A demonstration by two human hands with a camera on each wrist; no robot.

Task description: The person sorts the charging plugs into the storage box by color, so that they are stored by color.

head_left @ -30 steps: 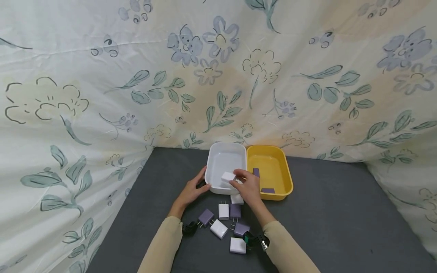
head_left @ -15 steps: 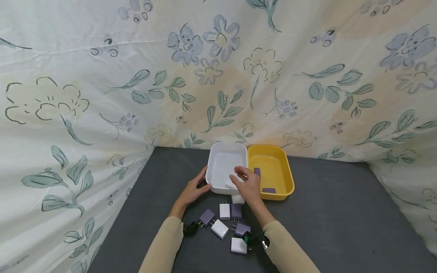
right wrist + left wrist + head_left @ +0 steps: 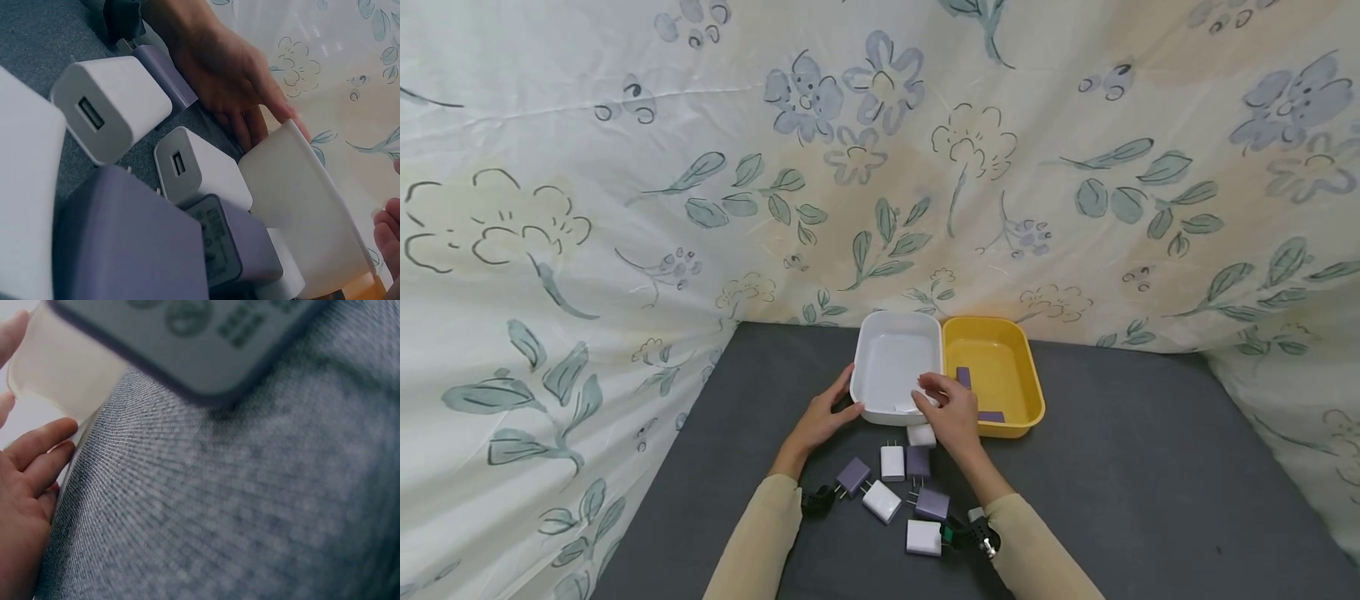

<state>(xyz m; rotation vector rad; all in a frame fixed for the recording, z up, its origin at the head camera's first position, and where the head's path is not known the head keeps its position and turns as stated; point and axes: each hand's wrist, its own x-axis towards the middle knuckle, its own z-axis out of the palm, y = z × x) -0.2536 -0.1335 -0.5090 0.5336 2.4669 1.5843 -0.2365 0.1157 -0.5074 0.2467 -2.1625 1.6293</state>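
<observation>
My left hand (image 3: 820, 421) rests with its fingers along the left side of the white tray (image 3: 859, 379) and its thumb by the front corner. In the left wrist view, the fingers lie relaxed against the tray's wall. Over the tray's front right part hovers my right hand (image 3: 953, 410), thumb and fingers apart, with nothing visible between them. Below it a white charger (image 3: 904, 409) lies inside the tray, hard to make out against the white. Several loose chargers lie in front, among them a white charger (image 3: 892, 463) and a purple charger (image 3: 853, 477).
A yellow tray (image 3: 1036, 392) touches the white one on its right and holds purple chargers (image 3: 963, 377). One white charger (image 3: 921, 436) sits right against the white tray's front wall. Flowered cloth (image 3: 880, 167) hangs behind the dark grey table (image 3: 1120, 467).
A second ago my right hand pinched a white charger above the white tray. It has let go, and the hand has shifted slightly right. My left hand stays on the tray.
</observation>
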